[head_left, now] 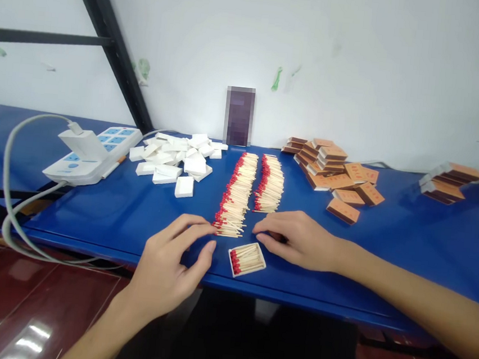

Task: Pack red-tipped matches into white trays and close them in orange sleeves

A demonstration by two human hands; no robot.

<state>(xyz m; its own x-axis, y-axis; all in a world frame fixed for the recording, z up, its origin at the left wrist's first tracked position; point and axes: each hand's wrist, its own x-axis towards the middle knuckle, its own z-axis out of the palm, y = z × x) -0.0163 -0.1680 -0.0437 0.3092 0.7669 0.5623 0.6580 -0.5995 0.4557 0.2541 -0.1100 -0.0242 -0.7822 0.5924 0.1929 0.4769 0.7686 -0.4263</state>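
My left hand (174, 261) is at the near end of the longer row of red-headed matches (238, 193). Its fingertips reach the match heads there, and the thumb stands apart from the fingers. On the other side of that row, my right hand (301, 239) rests with slightly bent fingers close to the match ends; nothing shows between its finger and thumb. Between the two hands, near the table edge, lies a white matchbox tray (264, 264) filled with matches. A shorter row of matches (271, 182) lies to the right of the long one.
White empty-looking trays (174, 156) are heaped at the back left. Orange-brown matchbox sleeves (330, 160) are piled at the back right, with another stack (451, 182) farther right. A power strip (93, 157) with cables sits left. A blurred dark upright object (239, 116) leans against the wall.
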